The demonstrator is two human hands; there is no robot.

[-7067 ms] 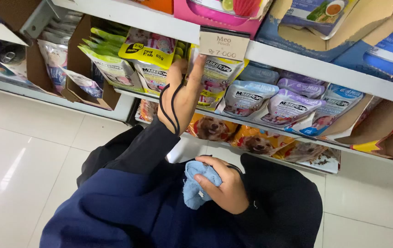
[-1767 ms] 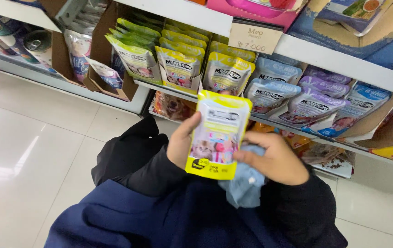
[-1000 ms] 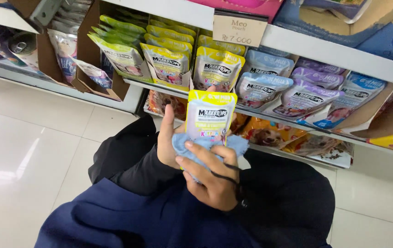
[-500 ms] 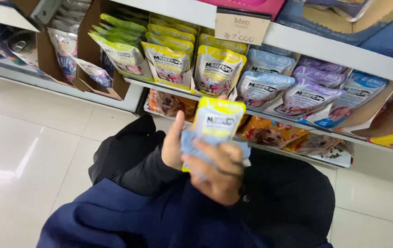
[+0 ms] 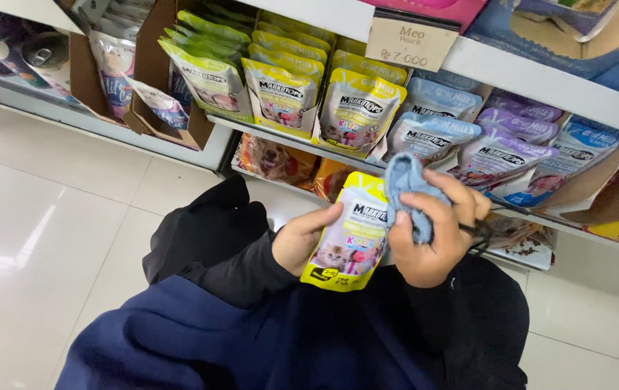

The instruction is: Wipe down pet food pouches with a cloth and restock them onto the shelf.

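A yellow stand-up foil pouch (image 5: 349, 235) with kitten pictures is sitting in the left hand (image 5: 301, 238) — behind it, yellow, green, grey-blue and purple pouches (image 5: 356, 108) are standing in rows beneath a tan card price tag (image 5: 412, 43).

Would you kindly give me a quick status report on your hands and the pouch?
Left hand gripping yellow pouch by its edge. Right hand pressing blue cloth against pouch's top. Nothing between pouch and shelf.
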